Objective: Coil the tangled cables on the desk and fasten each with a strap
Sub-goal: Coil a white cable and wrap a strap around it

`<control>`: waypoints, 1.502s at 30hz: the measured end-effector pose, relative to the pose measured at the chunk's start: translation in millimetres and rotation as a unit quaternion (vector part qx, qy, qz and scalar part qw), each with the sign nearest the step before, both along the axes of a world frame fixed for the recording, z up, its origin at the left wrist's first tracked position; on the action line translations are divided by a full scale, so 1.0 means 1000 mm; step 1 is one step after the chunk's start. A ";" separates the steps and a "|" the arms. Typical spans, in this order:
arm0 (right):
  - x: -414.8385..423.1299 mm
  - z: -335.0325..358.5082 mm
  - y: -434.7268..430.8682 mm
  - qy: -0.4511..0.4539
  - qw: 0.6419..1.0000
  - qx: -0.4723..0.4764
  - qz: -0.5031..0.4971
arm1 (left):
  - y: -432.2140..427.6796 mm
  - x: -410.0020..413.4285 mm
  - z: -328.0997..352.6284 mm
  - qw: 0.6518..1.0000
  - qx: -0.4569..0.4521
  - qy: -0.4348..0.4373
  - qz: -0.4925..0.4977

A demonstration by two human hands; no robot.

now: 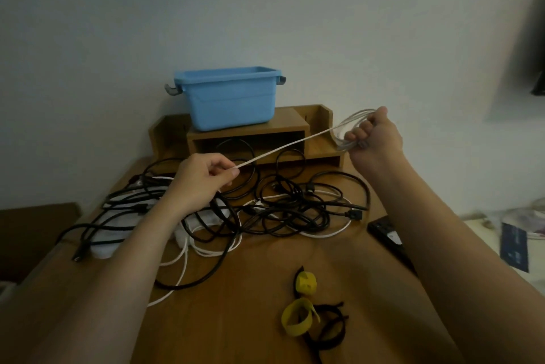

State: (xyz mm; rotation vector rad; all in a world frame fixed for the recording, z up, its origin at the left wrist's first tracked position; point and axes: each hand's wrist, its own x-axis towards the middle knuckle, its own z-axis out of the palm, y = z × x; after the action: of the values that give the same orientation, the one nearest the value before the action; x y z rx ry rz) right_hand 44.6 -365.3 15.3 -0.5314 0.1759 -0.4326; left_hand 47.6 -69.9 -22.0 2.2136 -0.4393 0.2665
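progress: we judge we are early on; one white cable (283,149) is partly coiled, and no cable here shows a strap round it.
done: a few loops (343,135) of that cable are gathered in our right hand (379,139), raised over the far right corner of the desk (250,290).
left to do: wind in the rest, strap it, then work through the tangle (280,210) of black and white cables spread across the middle of the desk.
straps (300,316): yellow and black ones lie loose near the front edge, well apart from both hands.
left hand (203,177): thumb and forefinger pinch the white cable, the other fingers curled in, above the left part of the tangle.
right hand grip: fingers closed tight round the loops.
cable run: straight and taut between the two hands; we cannot tell where it goes past the left hand.
far edge: a blue box (233,98) stands on a wooden shelf (250,135).
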 end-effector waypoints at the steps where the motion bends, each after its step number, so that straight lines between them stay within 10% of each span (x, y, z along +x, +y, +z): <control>1: 0.000 0.000 -0.001 0.006 1.000 0.005 -0.005 | 0.001 -0.001 0.001 1.000 -0.012 0.004 -0.001; 14: -0.001 -0.008 0.032 0.035 0.975 -0.150 0.158 | -0.030 -0.031 0.042 0.971 -0.209 -0.116 -0.014; 22: -0.015 0.002 0.041 0.003 0.961 -0.117 0.250 | -0.023 -0.019 0.017 0.994 0.064 -0.009 0.094; 28: -0.015 0.006 0.047 -0.043 0.956 -0.214 0.196 | -0.025 -0.028 0.018 0.962 0.227 0.091 -0.123; 37: -0.039 -0.007 0.081 -0.028 0.819 -0.524 0.235 | -0.022 -0.038 0.032 0.952 0.057 0.103 -0.284; 45: -0.019 -0.007 0.058 -0.006 0.903 -0.391 0.179 | -0.004 -0.014 0.016 0.994 0.051 0.031 -0.089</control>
State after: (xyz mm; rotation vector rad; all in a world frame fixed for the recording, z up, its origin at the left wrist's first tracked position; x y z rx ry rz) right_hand 25.4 -307.1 8.6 -1.3292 -0.1235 -0.1269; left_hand 33.7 -73.9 -5.6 2.2584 -0.6245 0.0798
